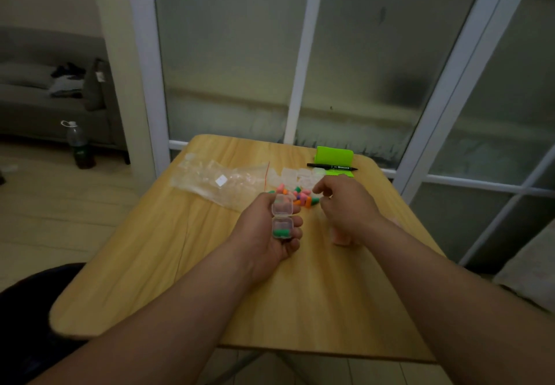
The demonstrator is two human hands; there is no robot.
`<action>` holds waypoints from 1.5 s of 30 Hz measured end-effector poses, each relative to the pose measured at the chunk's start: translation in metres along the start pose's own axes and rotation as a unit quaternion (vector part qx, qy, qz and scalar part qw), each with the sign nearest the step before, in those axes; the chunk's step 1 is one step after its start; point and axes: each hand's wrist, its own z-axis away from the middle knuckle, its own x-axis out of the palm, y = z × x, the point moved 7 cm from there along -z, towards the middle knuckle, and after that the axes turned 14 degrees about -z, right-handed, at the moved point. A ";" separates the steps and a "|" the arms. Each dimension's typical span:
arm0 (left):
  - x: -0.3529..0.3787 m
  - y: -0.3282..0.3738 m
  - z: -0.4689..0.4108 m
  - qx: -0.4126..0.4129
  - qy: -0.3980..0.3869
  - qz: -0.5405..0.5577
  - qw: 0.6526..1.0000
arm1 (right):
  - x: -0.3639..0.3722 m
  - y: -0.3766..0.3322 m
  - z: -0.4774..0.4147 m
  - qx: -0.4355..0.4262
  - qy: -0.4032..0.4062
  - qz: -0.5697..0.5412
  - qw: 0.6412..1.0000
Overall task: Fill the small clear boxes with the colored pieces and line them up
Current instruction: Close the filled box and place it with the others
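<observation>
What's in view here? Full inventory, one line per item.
table: one, light wood, under everything
plastic bag: one, clear, far left of table, clear boxes inside
row of boxes: several, clear, behind the pile; count unclear
loose pieces: a pile, pink, orange, green, mid table
open box: one, clear, green pieces inside, in left hand
marker: one, black, far right of table
pouch: one, bright green, behind marker
bottle: one, dark, on floor at left
sofa: one, grey, left background
left hand: holds the open box
right hand: by the pile, fingers curled; grip unclear
</observation>
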 end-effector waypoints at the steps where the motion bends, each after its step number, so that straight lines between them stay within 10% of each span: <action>1: -0.001 0.001 0.000 0.001 0.004 0.002 1.000 | 0.003 -0.002 -0.004 -0.005 -0.013 0.025 1.000; 22: -0.009 0.007 0.017 -0.002 -0.005 0.010 1.000 | 0.013 -0.011 -0.022 -0.039 -0.028 0.164 0.985; 38: -0.011 0.008 0.033 0.002 -0.018 0.000 1.000 | -0.045 -0.088 0.103 -0.035 0.056 -0.284 0.957; 45: -0.012 -0.001 0.031 0.010 -0.033 -0.008 0.999 | -0.012 -0.088 0.110 -0.033 0.004 -0.268 0.963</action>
